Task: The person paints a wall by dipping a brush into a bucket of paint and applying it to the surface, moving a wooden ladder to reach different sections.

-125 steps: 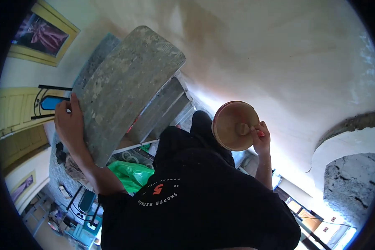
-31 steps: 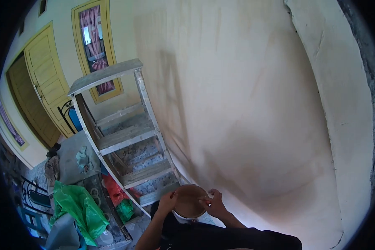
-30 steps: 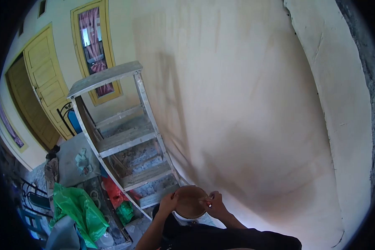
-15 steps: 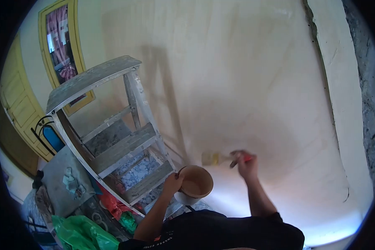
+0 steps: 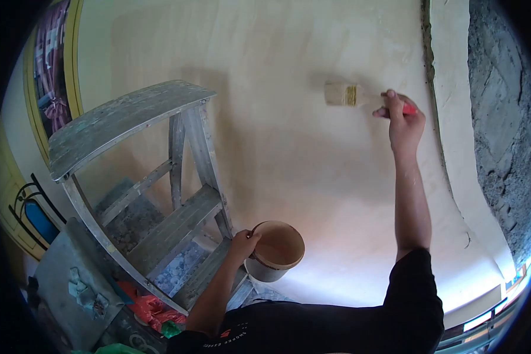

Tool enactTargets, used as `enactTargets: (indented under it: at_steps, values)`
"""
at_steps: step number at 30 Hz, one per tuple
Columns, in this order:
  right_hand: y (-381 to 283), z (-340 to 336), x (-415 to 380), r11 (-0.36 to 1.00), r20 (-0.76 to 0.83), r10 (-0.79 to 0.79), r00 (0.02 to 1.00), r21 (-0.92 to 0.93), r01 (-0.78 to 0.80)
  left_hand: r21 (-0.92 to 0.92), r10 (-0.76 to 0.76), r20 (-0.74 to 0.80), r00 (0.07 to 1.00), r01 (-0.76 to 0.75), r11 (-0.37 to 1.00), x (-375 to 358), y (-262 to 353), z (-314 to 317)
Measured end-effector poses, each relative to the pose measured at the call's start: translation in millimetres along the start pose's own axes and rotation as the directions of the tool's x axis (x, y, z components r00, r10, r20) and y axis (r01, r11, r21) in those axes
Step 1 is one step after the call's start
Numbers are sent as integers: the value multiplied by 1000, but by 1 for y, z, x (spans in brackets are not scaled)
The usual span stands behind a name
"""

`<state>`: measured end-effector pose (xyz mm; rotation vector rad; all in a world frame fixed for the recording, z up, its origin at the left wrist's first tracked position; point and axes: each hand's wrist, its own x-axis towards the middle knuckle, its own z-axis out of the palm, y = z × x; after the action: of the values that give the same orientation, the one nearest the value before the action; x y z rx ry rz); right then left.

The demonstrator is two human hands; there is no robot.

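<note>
My left hand (image 5: 243,245) grips the rim of a small bucket (image 5: 280,272) at its left side, the bucket's mouth turned up towards me. Its inside is coated in a tan colour. Up and to the right, my right hand (image 5: 406,125) is closed round the red-ended handle of a wide paintbrush (image 5: 340,94). The brush lies level, its pale bristles pointing left, close to the cream wall (image 5: 312,159). A shadow falls on the wall just beside the bristles.
A paint-spattered stepladder (image 5: 192,215) stands left of the bucket. Behind it are a grey-covered surface (image 5: 71,274) with small items, red plastic (image 5: 150,307) and a window (image 5: 52,71) with a curtain. At right, the plaster ends at rough grey concrete (image 5: 498,118).
My right hand has risen and moved right with the paintbrush, higher up the wall. My left hand still grips the bucket, in nearly the same place. The view has shifted to the right.
</note>
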<state>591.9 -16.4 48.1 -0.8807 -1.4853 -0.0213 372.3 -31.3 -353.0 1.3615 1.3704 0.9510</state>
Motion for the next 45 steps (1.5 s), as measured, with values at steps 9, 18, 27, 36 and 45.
enactTargets:
  at_steps: [9,18,27,36,45]
  values:
    - [-16,30,57,948,214,-102,971,-276,160,-138,-116,103,988,129,982,10,-30,13]
    - [-67,34,132,702,247,-440,863,-505,502,-189,-147,64,987,156,969,13,-34,1]
    - [-14,51,106,711,500,-227,836,-501,493,-107,-155,78,985,163,981,6,-20,-22]
    - [-63,39,128,103,478,-751,455,-596,796,-89,-244,115,963,254,963,6,-15,-24]
    - [-12,71,19,190,836,-485,257,-186,964,64,-167,139,976,160,985,18,-39,-3]
